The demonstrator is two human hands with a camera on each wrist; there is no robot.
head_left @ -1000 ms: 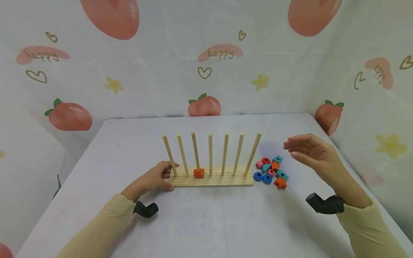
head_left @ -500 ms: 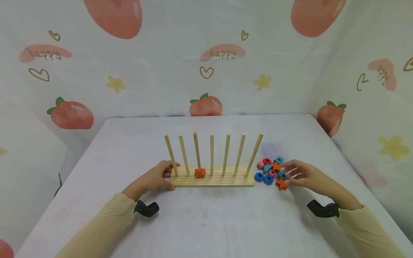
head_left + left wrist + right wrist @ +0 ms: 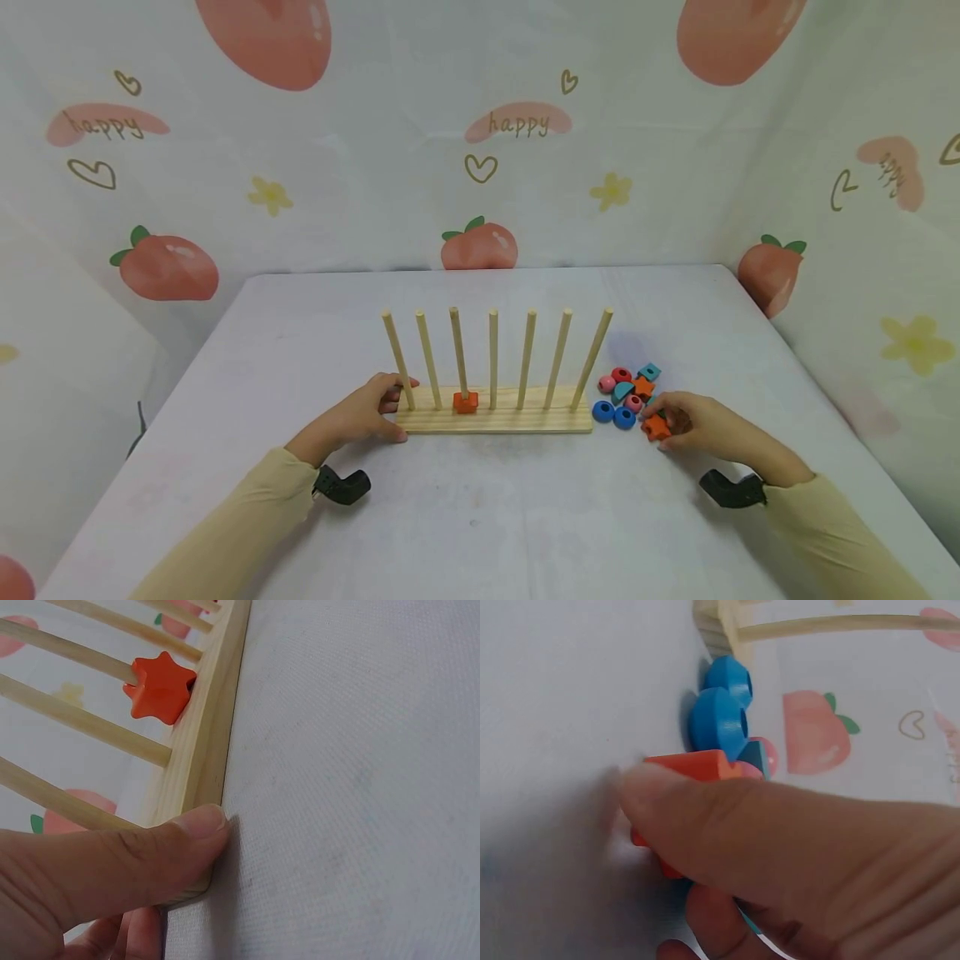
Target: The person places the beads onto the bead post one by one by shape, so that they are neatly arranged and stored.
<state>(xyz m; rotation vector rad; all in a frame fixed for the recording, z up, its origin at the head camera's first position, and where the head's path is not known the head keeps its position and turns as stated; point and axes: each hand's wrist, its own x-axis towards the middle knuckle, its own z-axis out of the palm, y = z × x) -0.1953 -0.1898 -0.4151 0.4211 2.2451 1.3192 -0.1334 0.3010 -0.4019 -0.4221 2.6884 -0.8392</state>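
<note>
A person in cream sleeves works with both bare hands at a white cloth-covered tabletop (image 3: 465, 525). In the middle stands a pale wooden rack: a long flat base (image 3: 495, 423) with seven round wooden pegs (image 3: 493, 358) rising from it in a row. A glossy orange star-shaped bead (image 3: 465, 402) sits at the bottom of the third peg from the left, against the base.

The left hand (image 3: 371, 411) grips the left end of the base, its thumb against the front edge and its other fingers curled around behind, spread only as far apart as the wood between them.

The right hand (image 3: 701, 425) is at the near edge of a loose group of beads just beyond the rack's right end. Its thumb and fingers are nearly closed, pinching a second orange star-shaped bead (image 3: 656, 428) low at the tabletop; the thumb hides part of that bead in the right wrist view.

Around it lie two round blue beads (image 3: 625, 417), two round pink beads (image 3: 633, 403), a round red bead (image 3: 621, 375), a teal half-round bead (image 3: 622, 392), a teal square bead (image 3: 649, 372) and a third orange star bead (image 3: 642, 387). Another teal bead (image 3: 657, 406) is partly covered by the right hand.
</note>
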